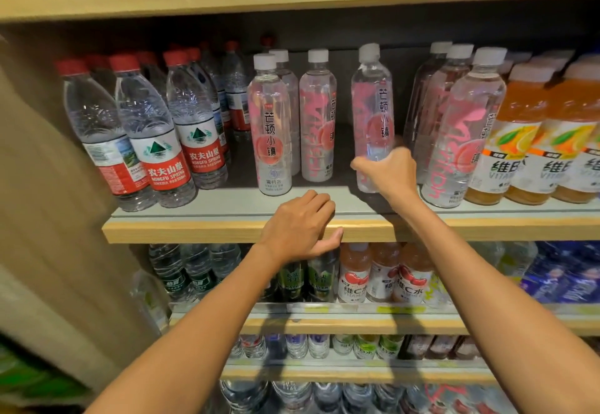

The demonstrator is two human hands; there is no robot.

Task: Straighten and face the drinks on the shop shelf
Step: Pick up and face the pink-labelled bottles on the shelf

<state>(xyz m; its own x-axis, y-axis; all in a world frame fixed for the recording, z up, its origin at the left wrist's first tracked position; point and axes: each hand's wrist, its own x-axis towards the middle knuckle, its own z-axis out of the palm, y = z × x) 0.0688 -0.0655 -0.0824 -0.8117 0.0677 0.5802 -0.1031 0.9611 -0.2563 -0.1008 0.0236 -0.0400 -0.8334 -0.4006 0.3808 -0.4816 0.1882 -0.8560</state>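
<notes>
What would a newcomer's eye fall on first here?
First, the right hand at mid-shelf, gripping a pink bottle that stands alone with a gap on either side. Next, the left hand, resting on the shelf edge just below and to the left. Then the colour blocks: red-cap water at the left and orange drinks at the far right.

The right hand [388, 170] covers the pink-labelled bottle [371, 98] low down; orange drink bottles [578, 127] are cut off at right.
</notes>
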